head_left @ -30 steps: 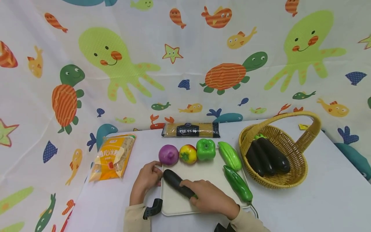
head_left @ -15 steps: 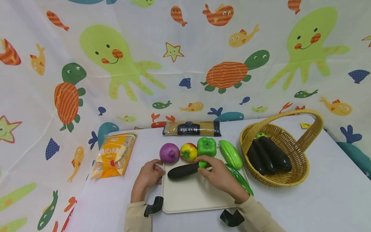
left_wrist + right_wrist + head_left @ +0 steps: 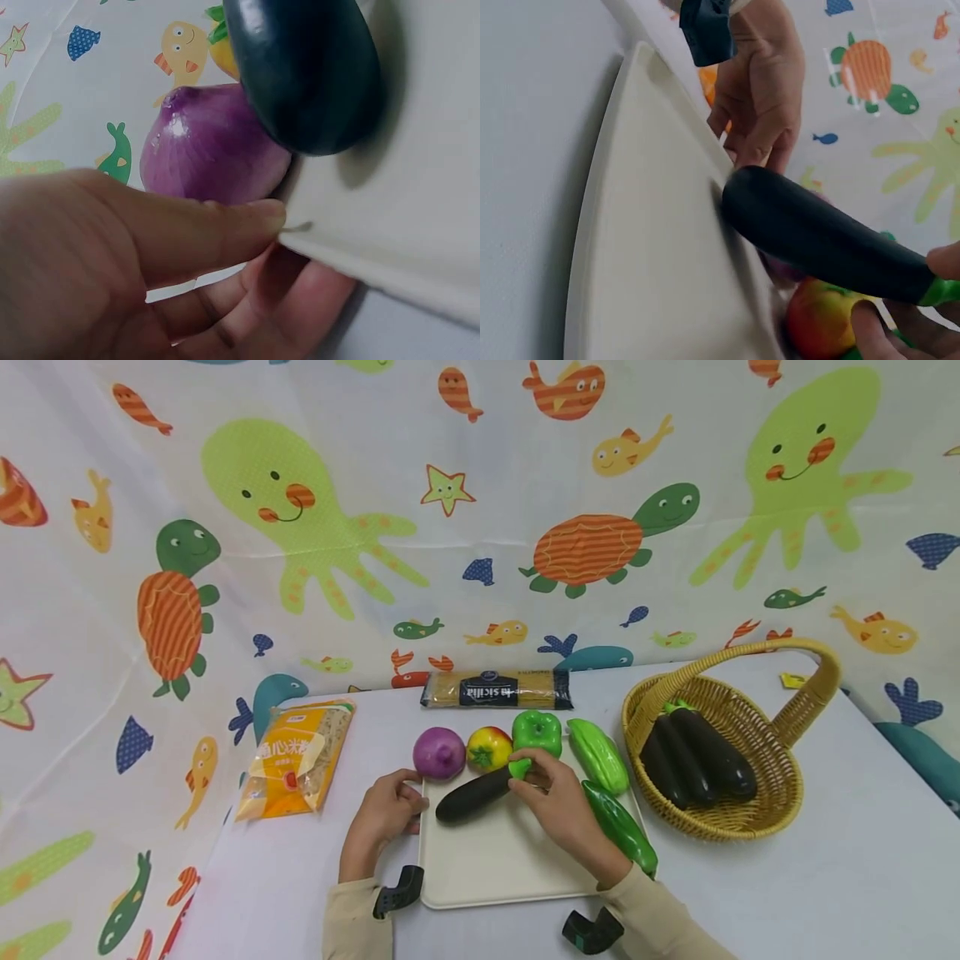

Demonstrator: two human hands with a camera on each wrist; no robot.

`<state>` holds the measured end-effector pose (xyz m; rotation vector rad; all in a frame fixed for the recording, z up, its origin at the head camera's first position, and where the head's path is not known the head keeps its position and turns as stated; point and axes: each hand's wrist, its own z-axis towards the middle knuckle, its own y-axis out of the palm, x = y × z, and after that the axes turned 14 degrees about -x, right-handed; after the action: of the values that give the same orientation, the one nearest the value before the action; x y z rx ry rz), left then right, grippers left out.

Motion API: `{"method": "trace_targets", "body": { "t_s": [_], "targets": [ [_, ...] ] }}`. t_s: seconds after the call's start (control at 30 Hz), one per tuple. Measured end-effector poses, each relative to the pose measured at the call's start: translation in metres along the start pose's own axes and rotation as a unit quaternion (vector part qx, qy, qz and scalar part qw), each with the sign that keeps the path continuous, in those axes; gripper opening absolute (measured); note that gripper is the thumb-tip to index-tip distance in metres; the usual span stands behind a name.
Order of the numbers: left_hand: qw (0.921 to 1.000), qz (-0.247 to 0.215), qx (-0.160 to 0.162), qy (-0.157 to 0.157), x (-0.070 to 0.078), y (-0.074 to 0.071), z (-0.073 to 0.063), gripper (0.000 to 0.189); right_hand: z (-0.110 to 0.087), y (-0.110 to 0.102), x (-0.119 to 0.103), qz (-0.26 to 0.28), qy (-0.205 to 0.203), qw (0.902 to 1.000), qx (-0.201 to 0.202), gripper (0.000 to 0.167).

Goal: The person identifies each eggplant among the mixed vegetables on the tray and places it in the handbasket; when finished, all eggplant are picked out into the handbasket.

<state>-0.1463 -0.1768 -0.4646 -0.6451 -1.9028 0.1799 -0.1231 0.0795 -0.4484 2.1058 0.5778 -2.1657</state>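
Observation:
My right hand point(image 3: 566, 810) pinches a dark eggplant point(image 3: 471, 798) at its green cap end. The eggplant lies slanted over the upper left of the cream tray point(image 3: 517, 870), blunt end toward my left hand point(image 3: 384, 817). That hand grips the tray's left edge near the far corner; in the left wrist view the thumb point(image 3: 225, 232) is on top and the fingers are underneath. Close beyond the thumb sits a purple onion point(image 3: 206, 150). In the right wrist view the eggplant point(image 3: 817, 232) slants over the tray's rim, near a red-yellow apple-like fruit point(image 3: 817, 319).
Along the tray's far side stand a green bell pepper point(image 3: 537, 733) and a pale green gourd-like vegetable point(image 3: 597, 755). A long green pepper point(image 3: 619, 828) lies on its right side. Farther right is a wicker basket point(image 3: 780, 793) of eggplants. Pasta point(image 3: 497, 689) and an orange bag point(image 3: 296, 760) lie behind.
The eggplant has turned, its green end swinging from lower right to upper right. My right hand has moved up and right with it, from its body to the cap. My left hand stays at the tray.

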Motion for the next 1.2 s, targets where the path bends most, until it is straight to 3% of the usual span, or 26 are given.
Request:
{"method": "trace_targets", "body": {
  "t_s": [0.57, 0.87, 1.2],
  "targets": [
    [1.0000, -0.009, 0.000, 0.001, 0.0005, 0.0016, -0.0003, 0.034, -0.0020, 0.0071, 0.0006, 0.027, -0.024, 0.9991, 0.022, 0.035],
    [1.0000, -0.001, 0.001, -0.002, 0.0017, 0.0008, -0.0013, 0.034, -0.0025, 0.0090, 0.0020, 0.009, -0.045, 0.9988, 0.015, 0.046],
    [1.0000, 0.003, 0.001, -0.006, 0.0010, 0.0006, -0.0012, 0.034, -0.0029, 0.0074, 0.0008, -0.015, -0.041, 0.9990, 0.010, 0.045]
  ]
}}
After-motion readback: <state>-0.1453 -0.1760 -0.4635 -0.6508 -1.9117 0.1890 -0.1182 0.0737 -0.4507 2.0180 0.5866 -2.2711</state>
